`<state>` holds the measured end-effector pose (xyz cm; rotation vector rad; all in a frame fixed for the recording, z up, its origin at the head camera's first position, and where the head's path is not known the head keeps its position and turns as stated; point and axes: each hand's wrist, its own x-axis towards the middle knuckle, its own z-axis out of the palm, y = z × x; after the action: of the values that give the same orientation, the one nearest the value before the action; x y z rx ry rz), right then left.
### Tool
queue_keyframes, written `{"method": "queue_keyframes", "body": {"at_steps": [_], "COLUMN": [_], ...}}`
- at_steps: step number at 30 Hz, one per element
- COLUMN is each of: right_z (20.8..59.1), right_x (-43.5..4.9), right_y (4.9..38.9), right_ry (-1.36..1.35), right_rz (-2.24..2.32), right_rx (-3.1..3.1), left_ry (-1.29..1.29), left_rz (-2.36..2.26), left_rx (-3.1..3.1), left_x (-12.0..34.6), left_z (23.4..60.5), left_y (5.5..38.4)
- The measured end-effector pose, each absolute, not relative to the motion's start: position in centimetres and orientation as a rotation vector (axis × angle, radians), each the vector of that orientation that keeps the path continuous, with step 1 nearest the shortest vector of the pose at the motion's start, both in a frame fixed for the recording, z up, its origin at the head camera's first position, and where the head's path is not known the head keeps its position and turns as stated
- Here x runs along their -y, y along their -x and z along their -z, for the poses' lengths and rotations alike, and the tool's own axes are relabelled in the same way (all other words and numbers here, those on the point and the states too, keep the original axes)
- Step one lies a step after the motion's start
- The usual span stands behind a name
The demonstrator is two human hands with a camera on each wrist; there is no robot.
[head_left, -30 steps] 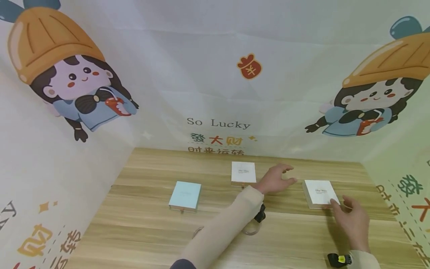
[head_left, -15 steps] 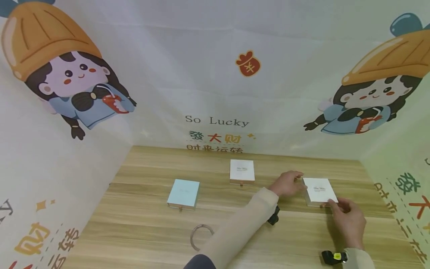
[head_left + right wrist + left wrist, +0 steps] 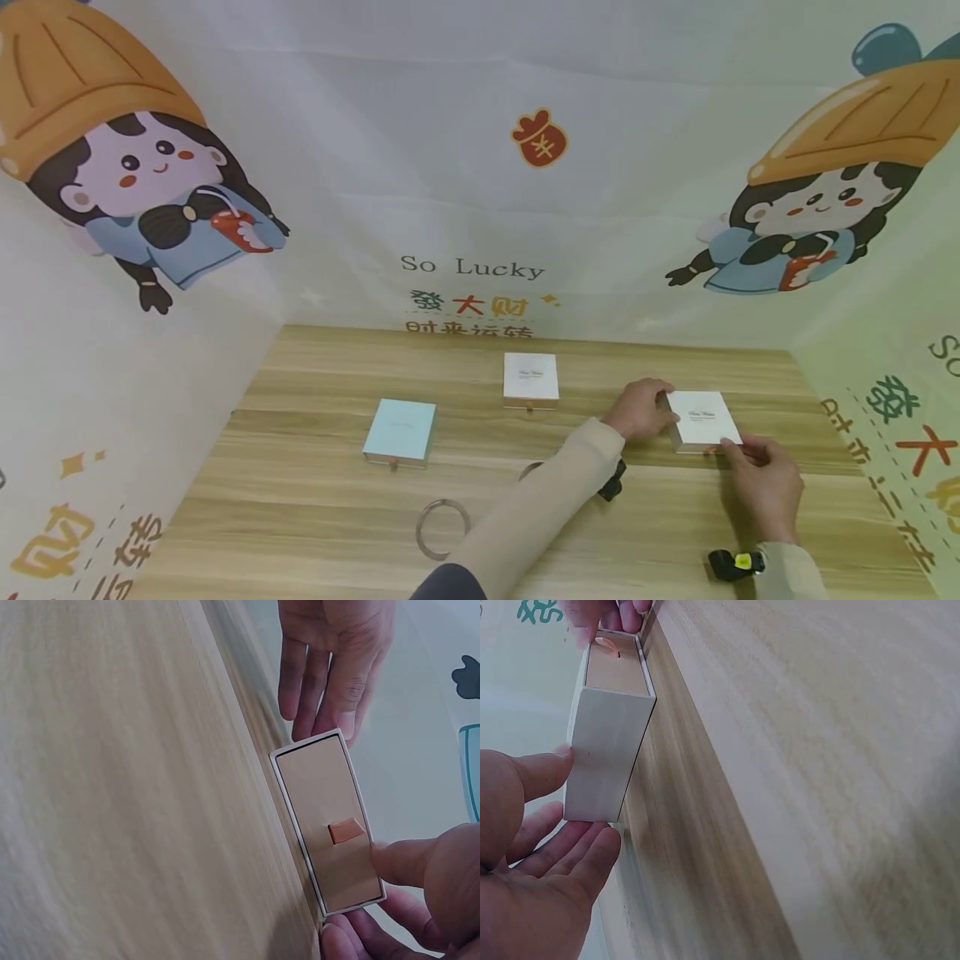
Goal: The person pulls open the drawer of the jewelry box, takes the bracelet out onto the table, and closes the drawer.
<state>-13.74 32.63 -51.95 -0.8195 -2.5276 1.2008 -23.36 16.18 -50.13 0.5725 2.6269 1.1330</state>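
A white drawer-style gift box (image 3: 703,419) with small print on its lid lies at the right of the table. My left hand (image 3: 637,408) holds its left side, thumb near the top edge and fingers round the far corner. At the near right corner, my right hand (image 3: 768,485) grips it, the thumb on the lid's edge and the fingers at the side. In the right wrist view the drawer front (image 3: 322,787) is flush in the sleeve, with an orange ribbon tab (image 3: 346,830) sticking out.
Another white box (image 3: 530,377) stands at the back middle, and a pale blue box (image 3: 400,429) at the left. A bangle-like ring (image 3: 419,530) lies in front; a second ring (image 3: 529,469) is partly behind the left sleeve. Printed cloth walls (image 3: 600,275) enclose the table.
My left hand has come across to the right and taken hold of the box's left side. My right hand has closed on the near right corner. The head view has shifted slightly.
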Motion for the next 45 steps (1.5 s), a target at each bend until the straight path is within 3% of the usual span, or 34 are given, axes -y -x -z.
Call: {"method": "queue_keyframes", "body": {"at_steps": [30,45], "right_z": [51.5,51.2], "right_x": [-33.6,-35.6], "right_y": [15.1,17.3], "right_ry": [0.713,0.326], "right_rz": [-1.340,-1.437], "right_rx": [2.673,2.845], "left_ry": [-0.337,-0.280], "left_rz": [-1.206,-1.359], "left_rx": [-2.715,-2.660], "left_x": [-14.8,-13.6], "left_z": [50.3,50.0], "left_y": [22.3,20.6]}}
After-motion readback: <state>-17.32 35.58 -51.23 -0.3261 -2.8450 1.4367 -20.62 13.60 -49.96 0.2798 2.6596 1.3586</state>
